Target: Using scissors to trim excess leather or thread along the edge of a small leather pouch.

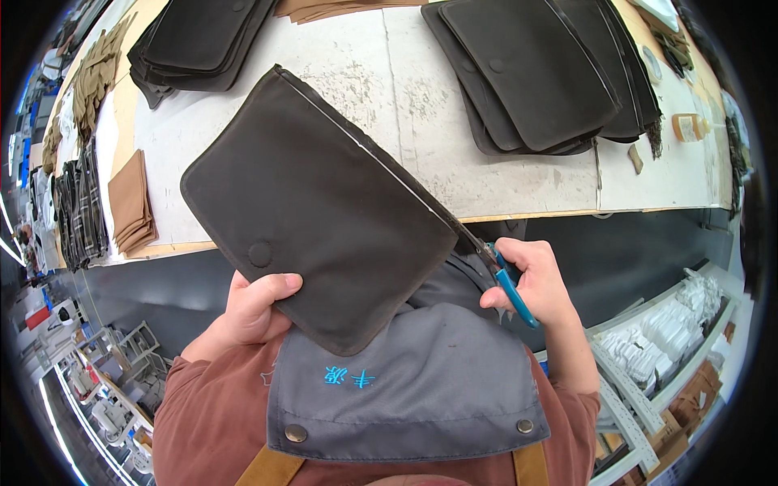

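Right hand (535,278), right of centre in the frame, wrapped around the turquoise handles of a pair of scissors (516,297), tips angled up and left toward the lower end of a dark brown panel (324,186); gap between the blades, and contact with the edge, impossible to tell. Left hand (255,309), lower left of centre, clasped on the panel's lower left border, thumb on top, fingers out of sight beneath. Panel in the middle of the frame, tilted, with a round bump (259,254) near its lower left border and a thin white line (369,150) along its upper right edge. For neat work, probably best to keep that edge taut, take small bites parallel to the white line, and hold the grey apron (405,413) below well away from the blades. On the apron, at lower centre, turquoise embroidered characters (363,379), large and clear. Farther out, on the pale surface (527,188): dark stacks at upper left (203,36) and upper right (539,77), with no lettering to be made out; folded tan pieces (132,202) at left; and, at far right, an amber bottle (689,127) with a pale label, too small to read.
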Tool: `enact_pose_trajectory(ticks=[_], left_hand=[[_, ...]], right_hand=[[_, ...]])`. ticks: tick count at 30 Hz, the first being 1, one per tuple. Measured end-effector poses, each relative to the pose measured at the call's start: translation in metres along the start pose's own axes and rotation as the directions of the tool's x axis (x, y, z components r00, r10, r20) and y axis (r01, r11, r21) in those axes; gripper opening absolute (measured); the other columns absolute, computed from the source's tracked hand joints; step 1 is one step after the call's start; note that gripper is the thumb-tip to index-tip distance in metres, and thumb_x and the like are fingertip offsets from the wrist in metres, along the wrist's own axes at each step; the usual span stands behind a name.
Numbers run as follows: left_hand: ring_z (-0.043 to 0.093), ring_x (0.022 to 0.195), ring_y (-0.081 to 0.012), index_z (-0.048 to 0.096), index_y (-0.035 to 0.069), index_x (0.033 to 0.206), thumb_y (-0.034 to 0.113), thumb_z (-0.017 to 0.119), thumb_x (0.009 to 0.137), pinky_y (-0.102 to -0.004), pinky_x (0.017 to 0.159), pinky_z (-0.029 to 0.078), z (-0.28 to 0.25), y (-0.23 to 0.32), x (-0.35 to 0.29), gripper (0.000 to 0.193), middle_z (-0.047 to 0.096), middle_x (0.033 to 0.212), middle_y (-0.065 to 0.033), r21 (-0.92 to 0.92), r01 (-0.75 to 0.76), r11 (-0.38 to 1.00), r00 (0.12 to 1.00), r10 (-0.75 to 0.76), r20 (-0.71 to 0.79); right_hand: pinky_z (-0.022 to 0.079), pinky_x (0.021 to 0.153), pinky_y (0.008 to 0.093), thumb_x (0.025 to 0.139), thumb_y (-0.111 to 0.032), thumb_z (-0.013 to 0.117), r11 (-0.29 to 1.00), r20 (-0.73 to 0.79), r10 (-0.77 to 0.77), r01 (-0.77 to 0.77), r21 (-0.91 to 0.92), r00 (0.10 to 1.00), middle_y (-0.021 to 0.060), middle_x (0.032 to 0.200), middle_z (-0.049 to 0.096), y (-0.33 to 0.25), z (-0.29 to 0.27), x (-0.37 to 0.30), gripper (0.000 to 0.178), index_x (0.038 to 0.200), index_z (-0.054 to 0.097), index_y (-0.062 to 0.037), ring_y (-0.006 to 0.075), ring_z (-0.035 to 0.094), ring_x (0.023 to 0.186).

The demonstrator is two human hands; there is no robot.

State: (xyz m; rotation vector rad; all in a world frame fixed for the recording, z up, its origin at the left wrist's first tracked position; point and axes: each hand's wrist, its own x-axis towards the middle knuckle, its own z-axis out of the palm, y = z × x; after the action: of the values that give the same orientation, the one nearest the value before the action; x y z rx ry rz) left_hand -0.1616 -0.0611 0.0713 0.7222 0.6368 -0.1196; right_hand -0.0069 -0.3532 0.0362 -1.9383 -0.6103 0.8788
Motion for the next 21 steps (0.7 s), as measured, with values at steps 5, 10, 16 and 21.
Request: enact_pose_trajectory(ticks=[5,10,16,21], left_hand=[[0.057,0.107,-0.03,0.046,-0.004,0.121,-0.004,0.051,0.078,-0.043,0.09,0.05,-0.001,0.0,0.0,0.043,0.055,0.119,-0.0178,-0.003,-0.003,1.0,1.0,0.003,0.006],[0.057,0.108,-0.0292,0.046,-0.003,0.122,-0.004,0.051,0.079,-0.0424,0.091,0.049,-0.002,0.001,0.001,0.043,0.054,0.119,-0.0177,-0.005,0.002,1.0,0.999,-0.002,0.033],[0.057,0.108,-0.0288,0.046,-0.003,0.122,-0.004,0.05,0.079,-0.042,0.091,0.049,-0.002,0.0,0.002,0.043,0.054,0.12,-0.0167,0.009,0.014,1.0,0.999,-0.014,0.038],[0.056,0.109,-0.0283,0.046,-0.002,0.122,-0.004,0.05,0.08,-0.0418,0.092,0.048,0.001,0.0,0.002,0.042,0.054,0.12,-0.0163,0.018,0.035,0.999,0.999,-0.035,0.023]], right_hand=[[0.029,0.045,0.0252,0.054,-0.05,0.085,0.999,-0.017,-0.03,0.03,-0.011,0.999,0.0013,0.053,0.032,0.005,0.003,0.0,0.066,0.058,0.039,-0.0043,0.0116,0.029,0.051],[0.031,0.046,0.0258,0.053,-0.055,0.083,0.999,-0.021,-0.031,0.03,-0.035,0.999,0.0024,0.054,0.034,0.009,0.003,-0.001,0.067,0.06,0.04,-0.0042,0.0131,0.031,0.051],[0.037,0.053,0.0305,0.051,-0.069,0.075,0.977,-0.057,-0.061,0.048,-0.206,0.997,0.0045,0.06,0.043,0.001,0.001,0.009,0.073,0.069,0.046,-0.0044,0.0193,0.044,0.057],[0.038,0.053,0.0307,0.051,-0.067,0.076,0.974,0.006,-0.025,0.025,-0.225,1.0,0.0044,0.059,0.043,-0.007,-0.003,0.013,0.071,0.067,0.045,-0.0048,0.02,0.044,0.056]])
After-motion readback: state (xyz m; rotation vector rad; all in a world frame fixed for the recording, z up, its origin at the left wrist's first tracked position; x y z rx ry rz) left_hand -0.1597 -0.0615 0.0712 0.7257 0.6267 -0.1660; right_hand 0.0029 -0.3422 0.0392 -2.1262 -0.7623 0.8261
